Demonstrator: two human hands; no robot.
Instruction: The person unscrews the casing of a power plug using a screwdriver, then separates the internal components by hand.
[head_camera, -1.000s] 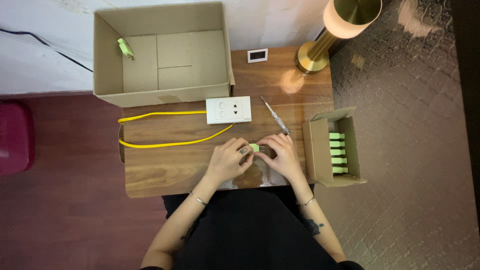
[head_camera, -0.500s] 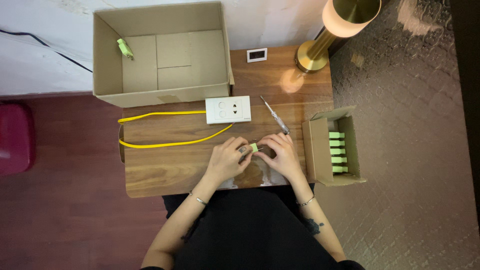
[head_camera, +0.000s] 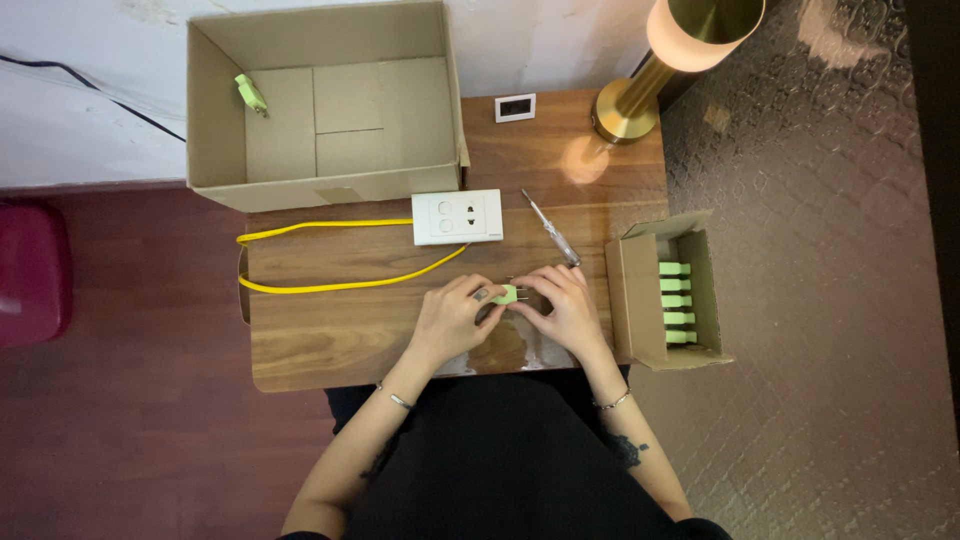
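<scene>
One small pale-green plug (head_camera: 506, 293) between both hands.

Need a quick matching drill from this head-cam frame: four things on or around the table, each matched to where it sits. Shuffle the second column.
Things:
1. light green plug
2. white socket plate
3. screwdriver
4. brass lamp

Places:
A. far right corner of the table
B. between the fingers of both hands
C. lying between the white plate and the small box
D. just in front of the large cardboard box, at the yellow cable's end

Pairs: 1-B, 2-D, 3-C, 4-A
</scene>
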